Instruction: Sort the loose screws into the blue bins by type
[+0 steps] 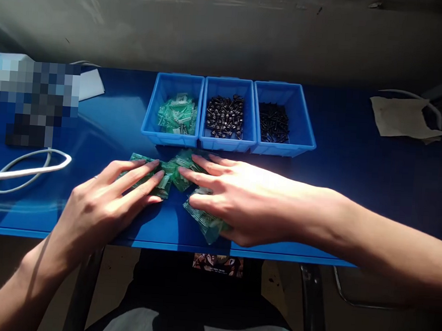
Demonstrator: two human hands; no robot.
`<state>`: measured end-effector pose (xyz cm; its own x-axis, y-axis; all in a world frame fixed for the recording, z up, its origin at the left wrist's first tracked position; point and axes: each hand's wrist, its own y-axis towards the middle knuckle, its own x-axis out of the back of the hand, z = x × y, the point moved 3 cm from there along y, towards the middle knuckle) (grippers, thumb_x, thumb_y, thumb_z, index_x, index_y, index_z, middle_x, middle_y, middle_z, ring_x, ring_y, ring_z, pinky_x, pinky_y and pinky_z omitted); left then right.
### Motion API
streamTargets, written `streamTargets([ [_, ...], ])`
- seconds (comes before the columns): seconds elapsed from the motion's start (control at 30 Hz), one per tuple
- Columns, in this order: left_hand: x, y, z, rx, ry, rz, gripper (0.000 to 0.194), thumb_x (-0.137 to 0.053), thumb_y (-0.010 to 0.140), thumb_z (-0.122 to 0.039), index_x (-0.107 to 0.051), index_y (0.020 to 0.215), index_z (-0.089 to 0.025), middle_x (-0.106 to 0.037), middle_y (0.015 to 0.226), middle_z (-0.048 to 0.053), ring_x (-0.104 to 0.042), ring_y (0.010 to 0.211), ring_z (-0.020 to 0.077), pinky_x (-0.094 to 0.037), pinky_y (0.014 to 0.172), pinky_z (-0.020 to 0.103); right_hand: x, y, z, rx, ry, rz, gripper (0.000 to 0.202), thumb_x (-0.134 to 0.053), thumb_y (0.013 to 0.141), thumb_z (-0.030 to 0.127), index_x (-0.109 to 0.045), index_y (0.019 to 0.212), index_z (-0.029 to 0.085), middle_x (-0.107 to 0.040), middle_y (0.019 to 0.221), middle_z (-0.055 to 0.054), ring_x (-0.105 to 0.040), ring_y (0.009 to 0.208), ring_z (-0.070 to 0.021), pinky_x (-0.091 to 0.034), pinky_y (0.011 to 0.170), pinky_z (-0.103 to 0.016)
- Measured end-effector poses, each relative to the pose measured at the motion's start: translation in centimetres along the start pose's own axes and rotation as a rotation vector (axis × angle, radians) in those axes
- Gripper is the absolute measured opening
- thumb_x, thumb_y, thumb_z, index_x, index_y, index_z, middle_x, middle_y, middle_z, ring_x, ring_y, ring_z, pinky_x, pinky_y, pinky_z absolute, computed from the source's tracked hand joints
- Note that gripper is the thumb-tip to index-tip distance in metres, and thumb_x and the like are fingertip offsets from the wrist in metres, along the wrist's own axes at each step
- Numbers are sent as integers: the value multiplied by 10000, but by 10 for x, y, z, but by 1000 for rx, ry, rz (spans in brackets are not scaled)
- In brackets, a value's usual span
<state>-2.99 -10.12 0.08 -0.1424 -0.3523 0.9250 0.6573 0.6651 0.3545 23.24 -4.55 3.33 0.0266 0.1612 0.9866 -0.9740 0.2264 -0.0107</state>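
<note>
Several green-printed clear packets [211,225] lie on the blue table in front of three blue bins. My left hand [109,193] rests with its fingers spread on a packet [162,184] at the left of the group. My right hand [230,196] reaches in from the right, fingers apart, over the other packets; its palm hides part of them. The left bin [170,140] holds similar green packets [177,113]. Dark screws with wide heads [225,116] fill the middle bin [228,145]. In the right bin [282,149] are thin black screws [273,123].
A white cable [31,172] loops on the table [110,122] at the left, below a blurred object [36,102] and a white paper [90,85]. Brown paper [400,117] lies at the far right by another cable. A grey wall [230,35] stands behind.
</note>
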Motion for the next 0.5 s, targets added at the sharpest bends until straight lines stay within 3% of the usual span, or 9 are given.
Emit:
streamTargets([
  [0.07,0,3,0,-18,9,-5,395,-740,1123,-245,-677,1511,-201,-768,1518,70,-798,1256,352,-745,919,511,-1,-13,1,11,-19,-51,277,-811,882,172,-788,1158,172,-689,1631,-235,-707,1489,-467,-686,1177,-594],
  [0.17,0,8,-2,-60,22,-6,381,-710,1142,-247,-678,1515,-177,-759,1537,69,-800,1267,346,-744,934,507,-3,-44,-1,6,-20,-139,379,-705,862,53,-800,1215,152,-710,1617,-184,-647,1551,-438,-672,1235,-550],
  [0.3,-4,23,-14,-110,71,-28,352,-672,1161,-231,-682,1501,-139,-765,1522,76,-811,1241,339,-750,937,492,-10,-81,-7,-29,82,-197,380,-610,826,-13,-775,1086,209,-693,1637,-114,-536,1644,-358,-630,1293,-488],
  [0.5,-15,44,-29,-120,99,-23,370,-635,1184,-268,-683,1502,-87,-756,1522,135,-814,1276,376,-768,916,520,-16,-99,-8,-30,134,-316,322,-592,920,-75,-690,958,229,-734,1588,-124,-528,1655,-332,-577,1351,-464],
])
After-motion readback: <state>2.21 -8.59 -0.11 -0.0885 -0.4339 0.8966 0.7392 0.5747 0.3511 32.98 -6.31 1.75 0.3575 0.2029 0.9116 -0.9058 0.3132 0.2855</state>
